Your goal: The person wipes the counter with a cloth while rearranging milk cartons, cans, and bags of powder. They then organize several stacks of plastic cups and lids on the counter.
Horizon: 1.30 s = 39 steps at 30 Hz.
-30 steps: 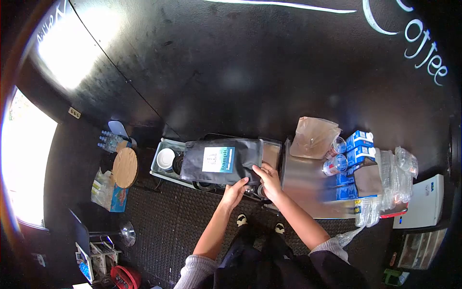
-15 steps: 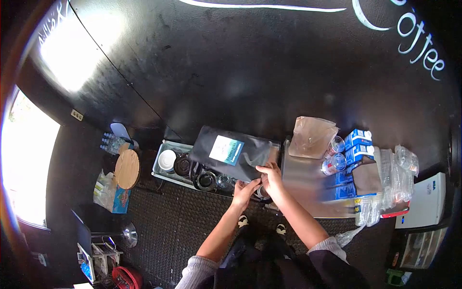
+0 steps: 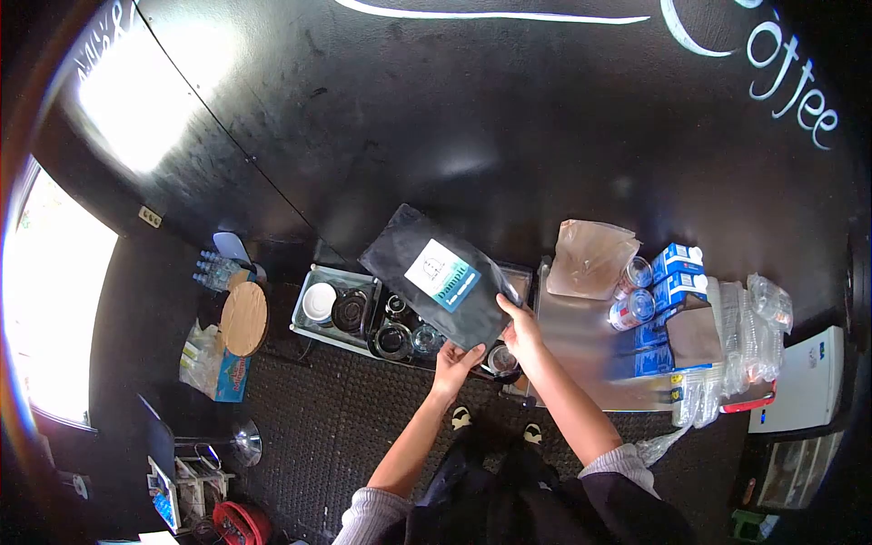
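A black coffee bag with a white and teal label is held up in front of me, tilted down toward the right. My left hand grips its bottom edge, fingers closed on it. At the bag's lower right side, my right hand is closed on it too. Beneath the bag sits a shallow tray with a white round dish and several dark and clear round containers. Part of the tray is hidden behind the bag.
To the right is a metal counter with a brown paper bag, two plastic cups, several blue milk cartons and stacked clear lids or cups. A round wooden stool seat stands left. The black wall rises behind.
The bag has turned clockwise, its upper left corner higher and its label more slanted. My hands have moved apart along its edges, the right one slightly to the right.
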### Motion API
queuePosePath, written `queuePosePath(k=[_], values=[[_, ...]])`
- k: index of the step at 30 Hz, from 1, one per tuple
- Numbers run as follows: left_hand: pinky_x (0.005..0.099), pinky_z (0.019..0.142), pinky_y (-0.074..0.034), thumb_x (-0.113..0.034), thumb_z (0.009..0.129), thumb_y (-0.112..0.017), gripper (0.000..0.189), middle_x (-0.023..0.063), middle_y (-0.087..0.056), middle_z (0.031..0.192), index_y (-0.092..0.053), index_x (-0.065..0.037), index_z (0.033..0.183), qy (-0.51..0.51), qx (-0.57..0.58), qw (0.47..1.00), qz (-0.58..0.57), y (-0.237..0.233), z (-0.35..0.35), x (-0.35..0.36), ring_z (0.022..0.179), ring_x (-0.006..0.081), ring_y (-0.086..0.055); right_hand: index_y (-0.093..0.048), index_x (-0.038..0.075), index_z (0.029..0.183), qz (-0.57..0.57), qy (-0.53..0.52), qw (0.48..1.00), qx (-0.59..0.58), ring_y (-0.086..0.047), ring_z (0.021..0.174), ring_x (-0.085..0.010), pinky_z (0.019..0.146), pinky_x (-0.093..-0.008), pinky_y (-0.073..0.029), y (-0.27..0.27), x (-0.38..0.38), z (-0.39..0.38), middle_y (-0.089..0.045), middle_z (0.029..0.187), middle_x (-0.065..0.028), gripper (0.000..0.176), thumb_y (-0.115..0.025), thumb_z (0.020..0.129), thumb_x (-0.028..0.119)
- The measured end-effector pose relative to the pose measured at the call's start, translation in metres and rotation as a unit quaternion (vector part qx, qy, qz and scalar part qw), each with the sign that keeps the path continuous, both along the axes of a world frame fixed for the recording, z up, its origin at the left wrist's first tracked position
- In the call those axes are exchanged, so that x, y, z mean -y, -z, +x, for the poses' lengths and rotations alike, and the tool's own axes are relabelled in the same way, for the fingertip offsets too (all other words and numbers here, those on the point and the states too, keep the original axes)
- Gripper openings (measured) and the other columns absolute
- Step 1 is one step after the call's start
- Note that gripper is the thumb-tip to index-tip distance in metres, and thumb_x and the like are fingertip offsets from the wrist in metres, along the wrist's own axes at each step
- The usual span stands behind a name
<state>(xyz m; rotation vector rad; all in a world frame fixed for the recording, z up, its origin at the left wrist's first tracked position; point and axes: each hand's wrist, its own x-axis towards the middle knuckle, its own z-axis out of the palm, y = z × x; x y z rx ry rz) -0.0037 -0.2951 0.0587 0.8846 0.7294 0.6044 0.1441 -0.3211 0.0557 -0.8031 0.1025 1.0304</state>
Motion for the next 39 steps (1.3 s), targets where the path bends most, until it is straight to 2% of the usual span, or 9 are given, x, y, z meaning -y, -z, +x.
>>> queuePosePath(k=[7, 10, 15, 17, 20, 25, 31, 37, 39], values=[[0.0281, 0.083, -0.044, -0.011, 0.082, -0.067, 0.027, 0.0068, -0.062, 0.104, -0.057, 0.0, 0.104, -0.06, -0.04, 0.997, 0.039, 0.008, -0.008, -0.01, 0.092, 0.0143, -0.058, -0.058, 0.006, 0.1, -0.045, -0.03, 0.998, 0.028, -0.061, 0.089, -0.0187, 0.076, -0.0328, -0.047, 0.022, -0.002, -0.014, -0.063, 0.097, -0.0062, 0.026, -0.07, 0.078, 0.011], [0.0297, 0.083, -0.045, -0.01, 0.08, -0.069, 0.029, 0.0048, -0.062, 0.102, -0.057, -0.002, 0.106, -0.091, -0.041, 0.995, 0.013, 0.03, -0.022, -0.034, 0.091, 0.0149, -0.058, -0.057, 0.007, 0.106, -0.093, -0.208, 0.973, 0.037, -0.057, 0.095, -0.0201, 0.076, -0.0347, -0.046, 0.027, 0.001, -0.013, -0.06, 0.1, -0.0063, 0.043, -0.073, 0.075, 0.032], [0.0244, 0.071, -0.047, -0.01, 0.08, -0.069, 0.026, 0.0024, -0.063, 0.095, -0.059, -0.003, 0.102, -0.125, -0.02, 0.992, 0.023, 0.029, -0.025, -0.095, 0.083, 0.0105, -0.058, -0.05, 0.004, 0.116, -0.215, -0.133, 0.963, 0.093, -0.047, 0.112, -0.0266, 0.087, -0.0449, -0.042, 0.096, -0.015, 0.014, -0.048, 0.119, -0.0129, 0.067, -0.078, 0.066, 0.039], [0.0284, 0.071, -0.048, -0.01, 0.08, -0.069, 0.029, 0.0041, -0.061, 0.099, -0.056, -0.005, 0.105, -0.126, 0.0, 0.992, -0.028, 0.04, -0.012, -0.119, 0.085, 0.015, -0.06, -0.038, 0.001, 0.126, -0.403, -0.06, 0.845, 0.347, -0.043, 0.116, -0.0331, 0.092, -0.0497, -0.039, 0.153, -0.026, 0.029, -0.04, 0.127, -0.0165, 0.081, -0.077, 0.065, 0.038], [0.0344, 0.078, -0.048, -0.01, 0.08, -0.069, 0.028, 0.0046, -0.06, 0.099, -0.055, -0.007, 0.103, -0.1, -0.03, 0.991, -0.085, 0.073, 0.008, -0.141, 0.09, 0.0171, -0.059, -0.025, 0.001, 0.133, -0.534, -0.094, 0.721, 0.432, -0.038, 0.119, -0.0392, 0.096, -0.0499, -0.036, 0.15, -0.033, 0.034, -0.035, 0.128, -0.0222, 0.097, -0.079, 0.062, 0.038], [0.0411, 0.078, -0.044, -0.016, 0.076, -0.074, 0.04, 0.0044, -0.058, 0.106, -0.048, -0.012, 0.107, -0.081, -0.062, 0.985, -0.141, 0.125, 0.033, -0.149, 0.094, 0.0208, -0.057, -0.015, -0.002, 0.136, -0.555, -0.129, 0.682, 0.459, -0.036, 0.119, -0.0427, 0.098, -0.0452, -0.035, 0.134, -0.037, 0.032, -0.031, 0.129, -0.0312, 0.115, -0.082, 0.054, 0.041], [0.0419, 0.079, -0.044, -0.017, 0.075, -0.074, 0.039, -0.001, -0.043, 0.074, -0.047, -0.011, 0.103, -0.137, -0.152, 0.953, -0.225, 0.125, 0.046, -0.151, 0.063, 0.0138, -0.039, -0.011, -0.005, 0.137, -0.569, -0.123, 0.661, 0.473, -0.035, 0.12, -0.0427, 0.101, -0.0448, -0.033, 0.123, -0.038, 0.033, -0.032, 0.129, -0.031, 0.126, -0.085, 0.047, 0.041], [0.0444, 0.09, -0.039, -0.023, 0.08, -0.067, 0.042, 0.0051, -0.045, 0.1, -0.046, -0.009, 0.113, -0.132, -0.091, 0.952, -0.259, 0.109, 0.029, -0.144, 0.085, 0.0176, -0.045, -0.021, -0.008, 0.13, -0.542, -0.086, 0.65, 0.526, -0.04, 0.117, -0.043, 0.094, -0.0439, -0.039, 0.113, -0.046, 0.029, -0.033, 0.128, -0.0321, 0.107, -0.082, 0.053, 0.035], [0.0458, 0.101, -0.03, -0.027, 0.082, -0.064, 0.059, 0.0098, -0.035, 0.128, -0.036, -0.007, 0.13, -0.126, -0.094, 0.952, -0.264, 0.101, 0.025, -0.143, 0.114, 0.0238, -0.04, -0.029, -0.008, 0.126, -0.513, -0.101, 0.71, 0.472, -0.049, 0.111, -0.0375, 0.094, -0.0369, -0.041, 0.108, -0.048, 0.035, -0.048, 0.117, -0.0282, 0.103, -0.083, 0.049, 0.034]])
